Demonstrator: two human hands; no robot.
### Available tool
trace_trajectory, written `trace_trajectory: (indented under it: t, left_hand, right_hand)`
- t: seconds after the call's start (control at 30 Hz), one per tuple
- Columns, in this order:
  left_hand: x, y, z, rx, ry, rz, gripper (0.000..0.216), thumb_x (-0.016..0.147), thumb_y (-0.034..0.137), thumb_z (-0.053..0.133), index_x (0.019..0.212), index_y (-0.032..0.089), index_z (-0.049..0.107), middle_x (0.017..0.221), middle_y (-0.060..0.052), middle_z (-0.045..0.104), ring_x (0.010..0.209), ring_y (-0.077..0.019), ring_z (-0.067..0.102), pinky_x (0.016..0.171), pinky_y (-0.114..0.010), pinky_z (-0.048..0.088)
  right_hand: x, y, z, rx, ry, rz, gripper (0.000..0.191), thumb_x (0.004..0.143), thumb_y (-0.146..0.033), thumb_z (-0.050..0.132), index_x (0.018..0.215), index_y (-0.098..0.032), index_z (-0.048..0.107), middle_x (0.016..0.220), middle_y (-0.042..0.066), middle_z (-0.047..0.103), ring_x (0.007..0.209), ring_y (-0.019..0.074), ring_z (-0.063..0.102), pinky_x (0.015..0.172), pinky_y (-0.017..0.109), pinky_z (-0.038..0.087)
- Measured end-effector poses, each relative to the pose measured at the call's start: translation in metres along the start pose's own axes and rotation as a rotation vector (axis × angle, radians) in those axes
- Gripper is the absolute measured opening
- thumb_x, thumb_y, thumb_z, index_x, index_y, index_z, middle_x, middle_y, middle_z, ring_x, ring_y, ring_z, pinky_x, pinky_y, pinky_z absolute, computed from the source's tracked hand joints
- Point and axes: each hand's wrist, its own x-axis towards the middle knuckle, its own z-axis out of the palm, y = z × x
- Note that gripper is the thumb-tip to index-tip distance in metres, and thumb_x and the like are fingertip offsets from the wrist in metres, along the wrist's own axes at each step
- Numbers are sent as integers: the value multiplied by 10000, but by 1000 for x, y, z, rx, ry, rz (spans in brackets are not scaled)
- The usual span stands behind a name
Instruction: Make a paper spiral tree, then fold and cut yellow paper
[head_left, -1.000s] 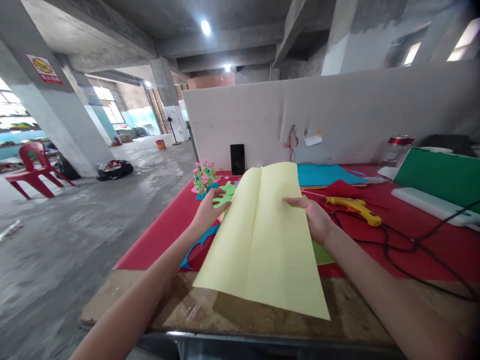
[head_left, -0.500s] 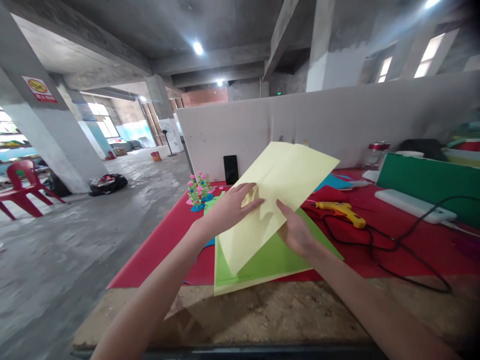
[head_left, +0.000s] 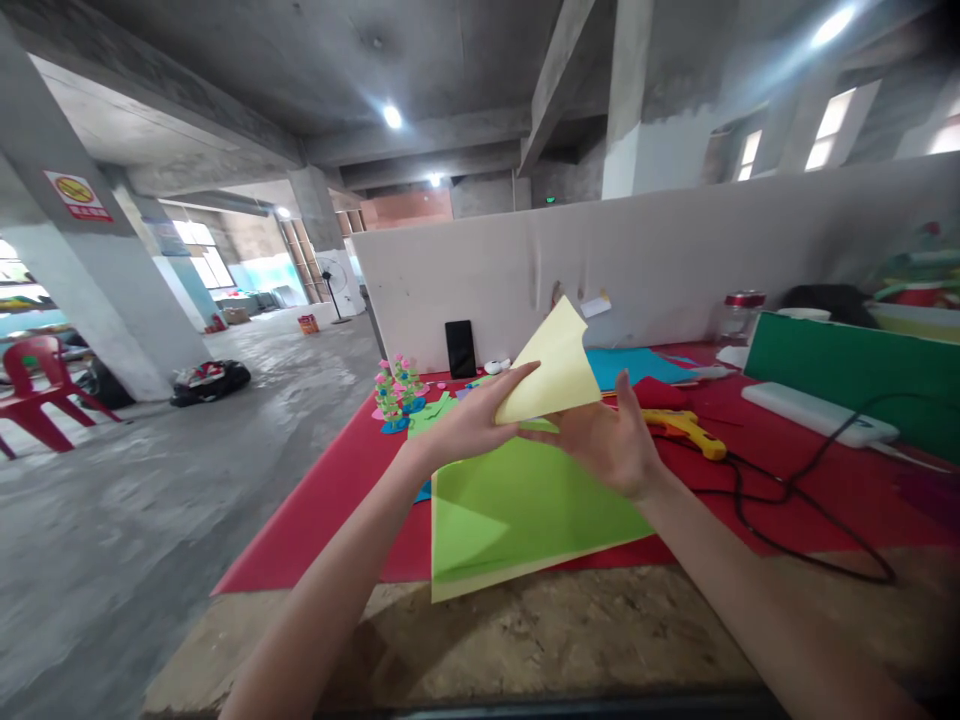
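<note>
In the head view a pale yellow sheet of paper (head_left: 553, 368) is raised over the table, tilted and seen foreshortened. My left hand (head_left: 480, 412) is closed on its left edge. Just right of the sheet, my right hand (head_left: 616, 440) is open, thumb up and fingers stretched left beneath the paper's lower edge. Whether those fingers touch the sheet I cannot tell. Below both hands lies a bright green sheet (head_left: 517, 515), with a yellow edge showing under it. Small paper flower decorations (head_left: 396, 392) with pink tops and blue bases stand beyond my left hand.
A yellow glue gun (head_left: 686, 432) with a looping black cable (head_left: 795, 535) lies right of my hands on the red table cover (head_left: 315, 530). A white power strip (head_left: 817, 412) and a green board (head_left: 847, 375) sit farther right. A black phone (head_left: 460, 349) leans against the white partition (head_left: 465, 270).
The yellow sheet has turned from a broad, open face to a narrower, foreshortened shape and lifted off the green sheet. My right hand has released its edge and opened.
</note>
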Motion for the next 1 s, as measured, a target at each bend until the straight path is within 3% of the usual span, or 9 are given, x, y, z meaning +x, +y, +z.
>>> trace_trajectory:
  t: [0.23, 0.43, 0.57, 0.67, 0.8, 0.9, 1.0]
  left_hand:
    - [0, 7, 5, 379, -78, 108, 667, 741, 73, 335, 1365, 194, 135, 1438, -71, 179, 1295, -218, 212, 1048, -409, 232]
    - [-3, 33, 11, 532, -142, 150, 631, 757, 83, 328, 1359, 182, 166, 1450, -54, 123, 1327, -228, 94, 1075, -439, 139]
    - [-5, 42, 11, 477, -166, 168, 537, 851, 319, 373, 1351, 229, 201, 1445, -47, 151, 1319, -256, 132, 1061, -453, 178]
    - [-3, 40, 8, 369, -128, 182, 471, 874, 425, 329, 1314, 260, 293, 1409, -37, 270, 1271, -216, 279, 1039, -404, 263]
    - [1, 24, 6, 266, 48, 197, 357, 913, 268, 277, 1253, 258, 388, 1318, -30, 420, 1206, -145, 379, 1008, -342, 330]
    - [4, 9, 10, 290, 132, 185, 417, 888, 306, 366, 1297, 245, 312, 1371, -39, 344, 1271, -156, 276, 1047, -361, 277]
    - [5, 0, 16, 336, 134, 133, 550, 850, 396, 419, 1335, 220, 228, 1415, -62, 250, 1309, -175, 183, 1069, -376, 226]
  right_hand:
    - [-5, -22, -6, -135, 158, 86, 588, 801, -616, 267, 1176, -220, 486, 1143, 69, 552, 1060, 241, 499, 857, 438, 425]
    - [-8, -33, -9, -274, 404, 121, 414, 770, -451, 426, 1069, -192, 547, 898, 63, 646, 914, 225, 582, 782, 358, 476]
    - [-6, -34, -14, -253, 488, 207, 346, 717, -345, 454, 1002, -191, 577, 799, 41, 654, 805, 219, 610, 715, 352, 498]
    - [-4, -31, -17, -222, 562, 282, 342, 688, -300, 484, 991, -179, 585, 788, 39, 654, 741, 216, 614, 679, 358, 505]
    - [-5, -27, -17, -290, 557, 316, 383, 676, -313, 557, 1034, -178, 574, 850, 44, 650, 721, 208, 613, 628, 339, 502]
    - [-7, -25, -12, -400, 486, 260, 381, 672, -272, 588, 1044, -187, 580, 870, 36, 651, 716, 196, 616, 594, 303, 498]
    - [-10, -25, -5, -443, 408, 262, 339, 678, -216, 581, 1015, -187, 602, 849, 32, 658, 675, 182, 620, 559, 276, 499]
